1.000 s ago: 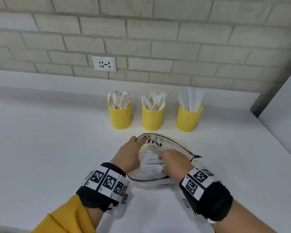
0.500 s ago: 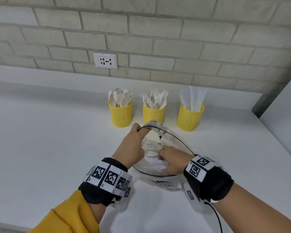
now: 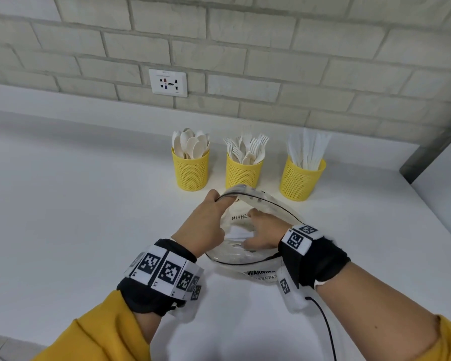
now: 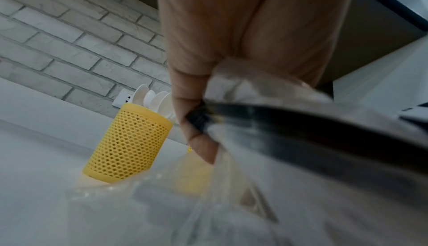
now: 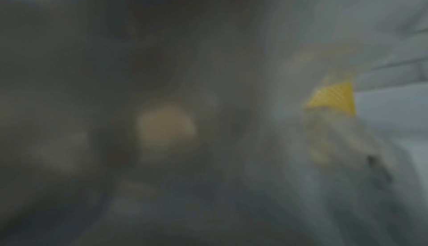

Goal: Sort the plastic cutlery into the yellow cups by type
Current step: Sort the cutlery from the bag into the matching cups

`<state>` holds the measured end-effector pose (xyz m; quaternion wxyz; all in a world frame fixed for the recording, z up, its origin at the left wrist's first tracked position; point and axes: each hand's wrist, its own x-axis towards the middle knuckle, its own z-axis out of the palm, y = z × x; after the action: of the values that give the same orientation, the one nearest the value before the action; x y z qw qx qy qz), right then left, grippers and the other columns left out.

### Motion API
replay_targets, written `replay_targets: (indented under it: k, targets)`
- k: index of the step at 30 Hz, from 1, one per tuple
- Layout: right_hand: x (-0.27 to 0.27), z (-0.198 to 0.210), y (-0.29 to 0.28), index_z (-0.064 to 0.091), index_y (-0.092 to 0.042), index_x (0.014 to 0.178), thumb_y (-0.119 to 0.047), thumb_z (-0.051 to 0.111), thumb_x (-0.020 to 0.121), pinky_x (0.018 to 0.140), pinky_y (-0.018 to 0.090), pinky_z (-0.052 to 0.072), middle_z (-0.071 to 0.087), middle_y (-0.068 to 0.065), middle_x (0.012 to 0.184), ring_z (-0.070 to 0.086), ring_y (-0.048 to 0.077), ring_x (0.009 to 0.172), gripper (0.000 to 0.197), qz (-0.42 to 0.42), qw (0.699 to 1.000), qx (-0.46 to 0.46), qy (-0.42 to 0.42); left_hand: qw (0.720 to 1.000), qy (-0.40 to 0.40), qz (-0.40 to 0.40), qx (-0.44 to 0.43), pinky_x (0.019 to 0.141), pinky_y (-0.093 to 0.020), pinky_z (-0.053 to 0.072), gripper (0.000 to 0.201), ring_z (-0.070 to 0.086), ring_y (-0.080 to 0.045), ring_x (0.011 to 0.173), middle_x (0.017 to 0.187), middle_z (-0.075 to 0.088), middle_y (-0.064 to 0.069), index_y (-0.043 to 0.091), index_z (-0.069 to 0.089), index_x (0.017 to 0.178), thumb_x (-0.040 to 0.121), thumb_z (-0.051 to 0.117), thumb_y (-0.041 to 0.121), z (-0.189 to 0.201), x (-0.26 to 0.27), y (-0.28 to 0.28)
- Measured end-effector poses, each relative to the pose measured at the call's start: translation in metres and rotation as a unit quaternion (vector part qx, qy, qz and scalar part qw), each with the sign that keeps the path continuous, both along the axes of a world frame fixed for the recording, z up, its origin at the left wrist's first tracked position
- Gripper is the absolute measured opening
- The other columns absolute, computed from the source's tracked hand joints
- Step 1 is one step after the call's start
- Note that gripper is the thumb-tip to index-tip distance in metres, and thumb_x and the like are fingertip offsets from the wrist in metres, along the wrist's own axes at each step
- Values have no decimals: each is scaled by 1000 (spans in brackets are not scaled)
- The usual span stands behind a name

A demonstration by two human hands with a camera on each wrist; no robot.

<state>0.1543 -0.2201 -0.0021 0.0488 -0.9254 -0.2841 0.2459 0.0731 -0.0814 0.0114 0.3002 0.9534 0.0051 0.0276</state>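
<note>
Three yellow mesh cups stand in a row near the wall: spoons [image 3: 192, 173] on the left, forks [image 3: 242, 174] in the middle, knives [image 3: 300, 181] on the right. In front of them lies a clear plastic zip bag [image 3: 261, 273] with white cutlery showing dimly inside. My left hand [image 3: 220, 200] pinches the bag's black zip rim [image 3: 271, 201] and holds it raised; the left wrist view shows the fingers [image 4: 197, 118] on that rim, with the spoon cup [image 4: 129, 143] behind. My right hand [image 3: 255, 235] is inside the bag, its fingertips hidden. The right wrist view is a blur.
The white counter [image 3: 76, 217] stretches wide to the left. A brick wall with a socket [image 3: 168, 82] closes the back. A grey panel [image 3: 427, 157] bounds the right side. A black cable [image 3: 326, 329] runs from my right wristband.
My left hand has lifted the bag's rim higher, toward the cups. My right hand has gone deeper into the bag.
</note>
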Motion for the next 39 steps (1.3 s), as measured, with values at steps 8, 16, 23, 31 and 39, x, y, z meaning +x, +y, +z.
replay_targets:
  k: [8,16,23,31,39]
  targets:
    - [0,3,1,58,-5,100,-23,70,73,74,28,42,62,15,104,53,22,89,35,58,994,-16,91,1000,2,9,-9,72,-12,29,73,52,-29,95,108,36,-5,15,39,139,72,46,-15,-4,0,2]
    - [-3,5,-12,48,-16,129,-17,53,87,71,20,36,57,3,116,53,21,103,42,-42,995,70,58,999,4,44,26,76,-16,33,63,54,-26,102,108,45,-6,25,52,132,79,44,-9,10,-4,24]
    - [-18,2,-18,62,-24,94,-15,68,72,81,25,49,66,-5,89,60,3,80,25,28,945,279,167,988,92,86,-89,84,-20,40,62,52,-21,116,131,55,-6,19,51,132,76,69,1,4,-1,28]
    - [-13,53,-22,60,-21,65,5,59,77,66,24,45,56,-1,65,52,14,62,28,-150,653,717,190,978,22,195,-69,76,-23,31,63,43,-27,90,98,38,-9,12,34,139,80,42,-7,1,11,29]
    - [-7,58,-31,56,-13,74,7,57,75,67,30,47,54,4,67,55,16,58,20,-182,569,750,285,964,-194,158,-94,102,-36,37,14,36,-20,131,138,37,-3,28,70,96,84,65,30,24,3,19]
